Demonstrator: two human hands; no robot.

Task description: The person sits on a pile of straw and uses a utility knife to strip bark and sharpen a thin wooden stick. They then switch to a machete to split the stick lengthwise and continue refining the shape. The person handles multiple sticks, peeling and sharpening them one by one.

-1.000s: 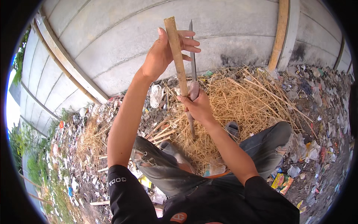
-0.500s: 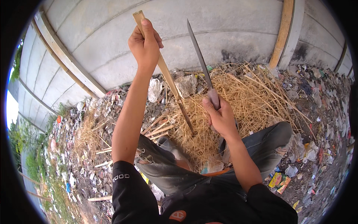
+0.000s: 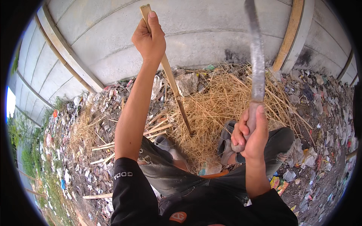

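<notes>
My left hand (image 3: 149, 42) grips a long split bamboo strip (image 3: 170, 78) near its upper end, thumb along its face. The strip slants down to the right, and its darker lower end rests among the straw-like shavings (image 3: 222, 96) between my feet. In my right hand (image 3: 252, 136), a machete (image 3: 258, 66) is held by its wooden handle. Its long grey blade points up and away, well to the right of the strip and not touching it. The blade's tip is at the picture's upper edge.
A grey concrete panel wall (image 3: 211, 37) with a leaning bamboo pole (image 3: 288, 35) stands in front. Cut bamboo pieces (image 3: 154, 130) lie left of the shavings. Scattered litter (image 3: 86, 139) covers the ground. My bent legs (image 3: 173, 177) and shoes flank the pile.
My right hand has swung right and turned, carrying the machete away from the bamboo strip, its blade now more upright. My left hand has shifted slightly up and right with the strip.
</notes>
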